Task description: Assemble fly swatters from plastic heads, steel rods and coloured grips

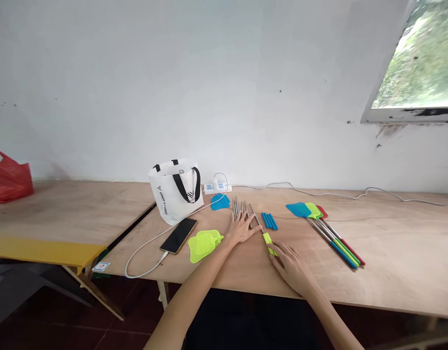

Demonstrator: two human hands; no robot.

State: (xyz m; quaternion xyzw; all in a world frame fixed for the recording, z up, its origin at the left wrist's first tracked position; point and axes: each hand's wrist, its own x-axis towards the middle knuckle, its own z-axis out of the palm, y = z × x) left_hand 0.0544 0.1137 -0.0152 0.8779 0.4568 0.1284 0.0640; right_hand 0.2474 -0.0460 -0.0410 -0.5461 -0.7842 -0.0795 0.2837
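Note:
My left hand [241,227] lies flat on the wooden table [391,253], fingers spread over several bare metal rods [240,208]. My right hand [290,263] rests on the table with fingers stretched out, its fingertips touching the yellow-green handle [269,241] of one metal rod. Blue handle sleeves [269,220] lie just right of the rods. Yellow-green mesh swatter heads [204,244] lie left of my left hand, and a blue swatter head [220,201] lies behind them.
Three assembled fly swatters [328,231], blue, green and red, lie to the right. A phone [178,235] on a white cable, a white tote bag [177,188] and a power strip [217,187] sit at the left. A red plastic bag [8,179] rests on the neighbouring table.

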